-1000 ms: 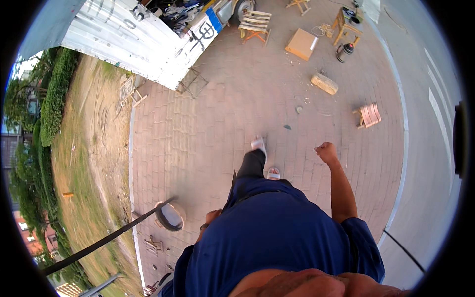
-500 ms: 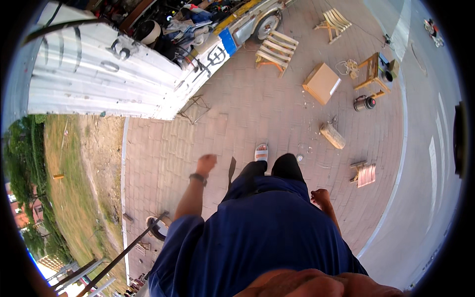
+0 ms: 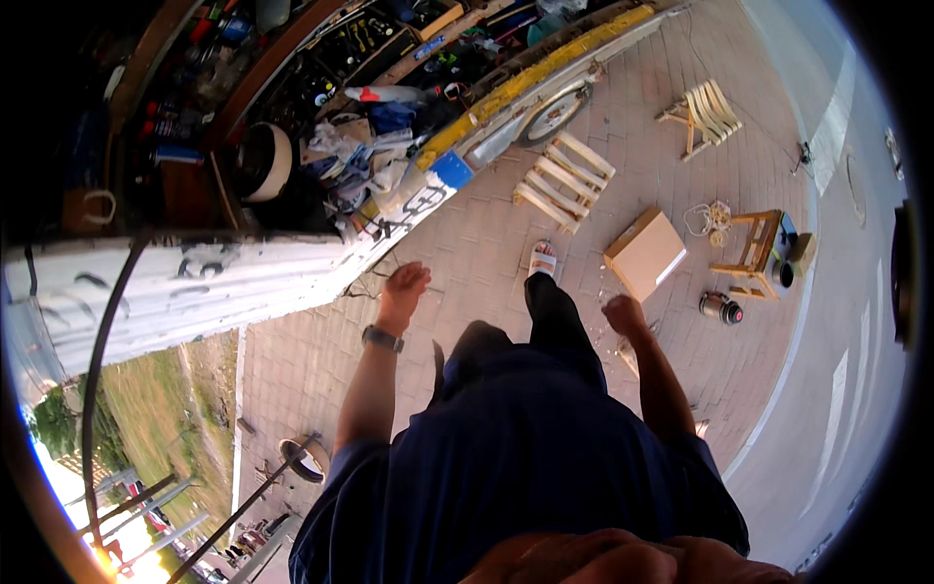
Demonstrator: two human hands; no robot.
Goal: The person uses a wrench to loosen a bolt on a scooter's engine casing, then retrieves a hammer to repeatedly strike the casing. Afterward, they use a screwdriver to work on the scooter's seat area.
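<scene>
My left hand (image 3: pixel 404 294), with a dark watch (image 3: pixel 382 339) on its wrist, is raised ahead of me with its fingers apart and nothing in it. It is nearest to the edge of a white metal cart (image 3: pixel 321 277). My right hand (image 3: pixel 624 317) hangs on the other side, its fingers curled closed; what they hold, if anything, is hidden. Beyond it lies a cardboard box (image 3: pixel 646 251). One foot in a white sandal (image 3: pixel 543 259) is forward on the paving.
The cart holds tools, rags and bottles. Two slatted wooden stools (image 3: pixel 567 182) stand ahead. At the right are a small wooden table (image 3: pixel 749 255), a thermos flask (image 3: pixel 721 308) and coiled cord (image 3: pixel 718 222). A tyre (image 3: pixel 305 458) lies at the left; a road (image 3: pixel 827 409) runs along the right.
I have moved forward, closer to the cart, stools and box. Both hands have swung forward, and my left fingers have spread from a closed shape. One foot has stepped ahead.
</scene>
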